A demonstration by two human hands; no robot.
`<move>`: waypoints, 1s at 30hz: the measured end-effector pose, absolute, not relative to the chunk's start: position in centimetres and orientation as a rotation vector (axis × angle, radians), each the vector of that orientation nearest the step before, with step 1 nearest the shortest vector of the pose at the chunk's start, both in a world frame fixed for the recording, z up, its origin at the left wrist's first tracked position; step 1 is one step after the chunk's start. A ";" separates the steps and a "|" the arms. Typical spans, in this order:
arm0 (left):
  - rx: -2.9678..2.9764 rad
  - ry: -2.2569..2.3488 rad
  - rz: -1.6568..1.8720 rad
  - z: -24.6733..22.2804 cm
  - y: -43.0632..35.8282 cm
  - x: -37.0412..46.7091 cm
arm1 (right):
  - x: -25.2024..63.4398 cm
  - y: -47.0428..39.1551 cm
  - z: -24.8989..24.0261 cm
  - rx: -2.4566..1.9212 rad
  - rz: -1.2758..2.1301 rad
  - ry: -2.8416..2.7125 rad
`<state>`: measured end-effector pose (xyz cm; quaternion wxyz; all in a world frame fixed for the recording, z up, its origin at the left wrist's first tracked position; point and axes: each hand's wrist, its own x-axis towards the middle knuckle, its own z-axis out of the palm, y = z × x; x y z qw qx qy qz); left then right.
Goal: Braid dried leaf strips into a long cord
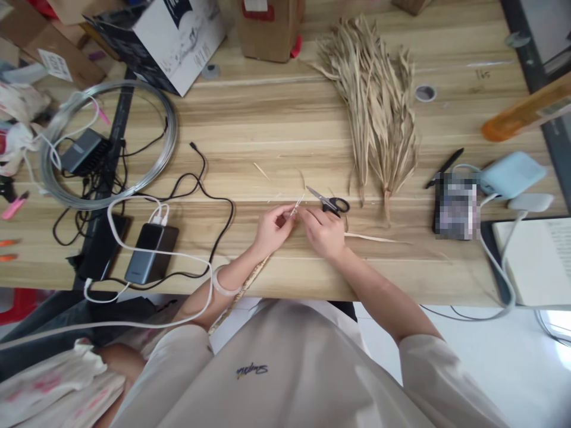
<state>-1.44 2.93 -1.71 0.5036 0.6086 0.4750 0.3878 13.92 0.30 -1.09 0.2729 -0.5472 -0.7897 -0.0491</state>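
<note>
My left hand [273, 230] is closed on the upper end of a braided cord [253, 277] of pale dried leaf. The braid hangs along my left forearm and over the table edge. Thin white strands poke up from its tip. Right beside it, my right hand [325, 233] pinches at the working end, its fingertips close to the left ones. A pale leaf strip [377, 238] stretches rightward from under my right hand. Just beyond that hand lie scissors [329, 202] with black handles, blades apart. Farther back rests a large bundle of dried leaves [379, 113].
Left, a wire coil [172, 139], power banks [151, 252] and tangled cables crowd the table [250, 128]. Boxes [178, 44] stand behind. Right are a tape roll [425, 93], pen [446, 166], blue device [513, 173], and notebook [535, 261]. Another person's arm [122, 362] shows lower left.
</note>
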 end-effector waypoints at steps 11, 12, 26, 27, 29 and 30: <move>1.562 1.194 1.003 -1.6 2.6 -1.1 | 13.6 0.4 -1.6 -1.418 -0.116 -2.071; 1.563 1.196 1.006 -1.6 2.6 -1.1 | 13.5 0.3 -1.6 -1.415 -0.084 -2.058; 1.395 1.142 1.014 -0.9 2.5 -1.1 | 12.3 0.0 -2.2 -1.335 0.961 -1.249; 1.388 1.148 1.012 -0.9 2.5 -1.1 | 12.3 -0.1 -2.2 -1.332 0.921 -1.270; 1.382 1.160 1.017 -1.0 2.5 -1.1 | 12.4 -0.1 -2.1 -1.323 0.816 -1.342; 1.383 1.166 1.025 -1.0 2.5 -1.1 | 12.4 -0.1 -2.0 -1.321 0.768 -1.383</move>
